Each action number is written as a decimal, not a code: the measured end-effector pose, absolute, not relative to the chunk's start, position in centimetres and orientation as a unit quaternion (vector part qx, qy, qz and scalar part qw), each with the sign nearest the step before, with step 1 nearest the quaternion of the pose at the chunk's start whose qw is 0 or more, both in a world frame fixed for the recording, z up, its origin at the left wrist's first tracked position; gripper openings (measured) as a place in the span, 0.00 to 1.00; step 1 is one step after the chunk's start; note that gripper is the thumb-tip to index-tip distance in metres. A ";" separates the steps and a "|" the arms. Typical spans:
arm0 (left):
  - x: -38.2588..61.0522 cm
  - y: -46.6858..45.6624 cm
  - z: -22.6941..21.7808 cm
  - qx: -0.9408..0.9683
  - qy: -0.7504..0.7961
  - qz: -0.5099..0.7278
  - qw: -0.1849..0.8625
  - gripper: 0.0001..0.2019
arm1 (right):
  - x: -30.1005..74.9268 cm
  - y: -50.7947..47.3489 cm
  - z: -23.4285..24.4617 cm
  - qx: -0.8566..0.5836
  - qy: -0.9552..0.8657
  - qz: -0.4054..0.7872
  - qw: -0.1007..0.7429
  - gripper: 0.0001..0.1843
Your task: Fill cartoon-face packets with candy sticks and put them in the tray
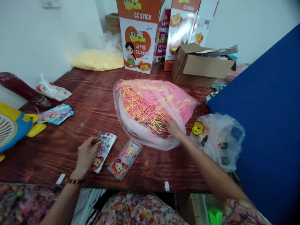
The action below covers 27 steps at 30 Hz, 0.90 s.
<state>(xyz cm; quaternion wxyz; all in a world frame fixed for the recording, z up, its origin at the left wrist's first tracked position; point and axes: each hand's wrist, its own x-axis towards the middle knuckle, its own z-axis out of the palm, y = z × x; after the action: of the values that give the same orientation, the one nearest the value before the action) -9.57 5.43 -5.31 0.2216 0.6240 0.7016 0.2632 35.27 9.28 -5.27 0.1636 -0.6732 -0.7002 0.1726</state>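
A large clear bag (124,120) lies open on the table, full of thin pink and yellow sticks (138,107). My right hand (172,127) reaches into its mouth, fingers closed among the sticks at the near side; the fingertips are partly hidden. On the left, my left hand (87,153) has its bent fingers closed on the upper left edge of a stack of printed plastic packets (106,150). Just right of that stack, one flat printed packet (125,159) with a cartoon face lies alone, yellow and pink showing on it.
Tall CC Stick boxes (140,40) and an opened cardboard box (203,67) stand behind. A bag of pale yellow sticks (98,59) lies back left. Leftward are a blue-yellow fan-like object (16,128), blue packets (57,114) and tissues (53,90). A white plastic bag (219,140) sits right, beside a blue panel (262,103).
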 end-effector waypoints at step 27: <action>-10.1 5.8 -5.1 0.640 0.691 0.261 0.211 0.19 | 34.1 11.6 -6.0 -0.674 -0.726 0.106 0.087 0.14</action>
<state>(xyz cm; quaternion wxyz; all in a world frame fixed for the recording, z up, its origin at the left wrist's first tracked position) -10.09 5.77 -5.11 0.2115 0.6399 0.6910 0.2614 34.09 11.60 -5.96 0.0869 -0.6741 -0.7258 0.1059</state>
